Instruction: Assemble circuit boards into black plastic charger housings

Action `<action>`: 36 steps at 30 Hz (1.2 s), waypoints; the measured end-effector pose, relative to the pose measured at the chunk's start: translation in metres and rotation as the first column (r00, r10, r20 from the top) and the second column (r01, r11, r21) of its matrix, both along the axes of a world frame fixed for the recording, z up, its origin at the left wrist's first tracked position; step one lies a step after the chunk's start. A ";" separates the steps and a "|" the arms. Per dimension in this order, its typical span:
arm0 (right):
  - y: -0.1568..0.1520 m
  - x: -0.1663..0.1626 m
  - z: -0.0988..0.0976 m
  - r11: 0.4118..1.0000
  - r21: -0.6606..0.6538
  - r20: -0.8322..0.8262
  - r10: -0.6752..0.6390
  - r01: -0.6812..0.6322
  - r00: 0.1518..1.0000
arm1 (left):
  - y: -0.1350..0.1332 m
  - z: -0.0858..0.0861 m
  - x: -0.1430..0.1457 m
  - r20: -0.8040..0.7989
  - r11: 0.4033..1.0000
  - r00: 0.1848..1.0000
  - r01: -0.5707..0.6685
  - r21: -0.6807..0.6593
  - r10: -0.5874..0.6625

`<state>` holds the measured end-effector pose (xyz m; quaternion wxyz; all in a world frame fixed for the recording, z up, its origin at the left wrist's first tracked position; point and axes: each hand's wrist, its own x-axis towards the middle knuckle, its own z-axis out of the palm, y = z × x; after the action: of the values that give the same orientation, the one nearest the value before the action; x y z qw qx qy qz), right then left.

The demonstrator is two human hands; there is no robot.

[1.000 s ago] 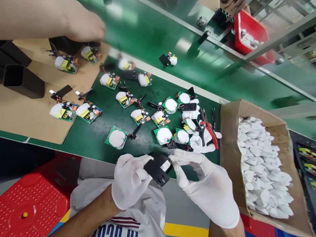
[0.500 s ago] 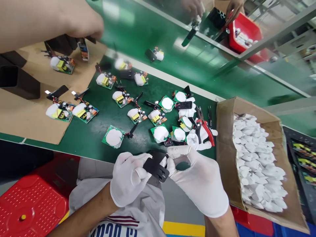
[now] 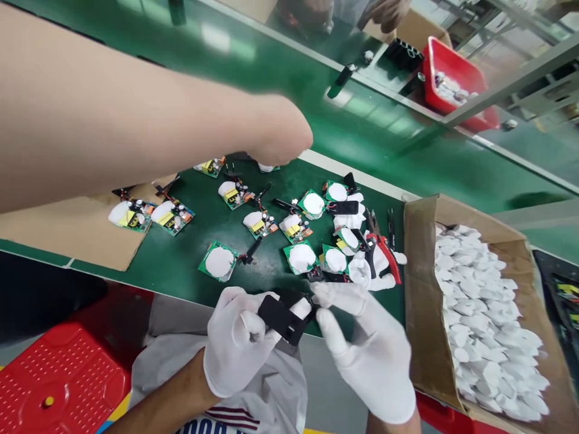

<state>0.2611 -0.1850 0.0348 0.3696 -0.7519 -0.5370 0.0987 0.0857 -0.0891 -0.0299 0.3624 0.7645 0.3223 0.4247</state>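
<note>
Across the green tabletop (image 3: 181, 265), largest first: a co-worker's bare forearm (image 3: 136, 132) stretched in from the left, its hand over the far boards; at right, an open cardboard box (image 3: 418, 253) heaped with white pads (image 3: 479, 313); on the left, a cardboard sheet (image 3: 67, 232) bearing two circuit boards (image 3: 173, 217) component-side up; further back, a red bin (image 3: 452, 75) on the far side of the belt. Between sheet and box, a scatter of small boards: judged done, about half a dozen lying with a white pad stuck on the back, such as the padded board (image 3: 219, 261); judged left, the several lying component-side up with no such pad showing. Beside the box, red-handled cutters (image 3: 384, 250). Nearest the body, just off the tabletop edge: left hand (image 3: 235, 346) closed round a black plastic piece (image 3: 280, 316); right hand (image 3: 366, 349) pinching at its far end with thumb and forefinger, other fingers spread. Writing: only part of some white letters on the shirt at the bottom edge, cut off and not readable; no brand or label legible elsewhere.
</note>
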 end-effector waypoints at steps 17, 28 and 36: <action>-0.019 -0.026 -0.040 0.985 0.164 0.061 0.052 -0.062 0.997 | 0.003 -0.002 0.005 -0.024 0.996 0.997 0.077 0.042 -0.076; -0.040 -0.022 -0.057 0.986 0.165 0.413 -0.091 0.023 0.906 | -0.004 -0.012 -0.004 -0.078 0.971 0.991 0.124 0.204 -0.110; -0.032 -0.030 -0.049 0.981 0.195 0.472 -0.096 0.002 0.877 | -0.005 -0.014 -0.010 0.002 0.977 0.996 0.084 0.194 -0.086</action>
<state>0.2307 -0.2167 -0.0139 0.2972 -0.7280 -0.5991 -0.1508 0.0759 -0.0936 -0.0438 0.3060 0.8070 0.2445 0.4421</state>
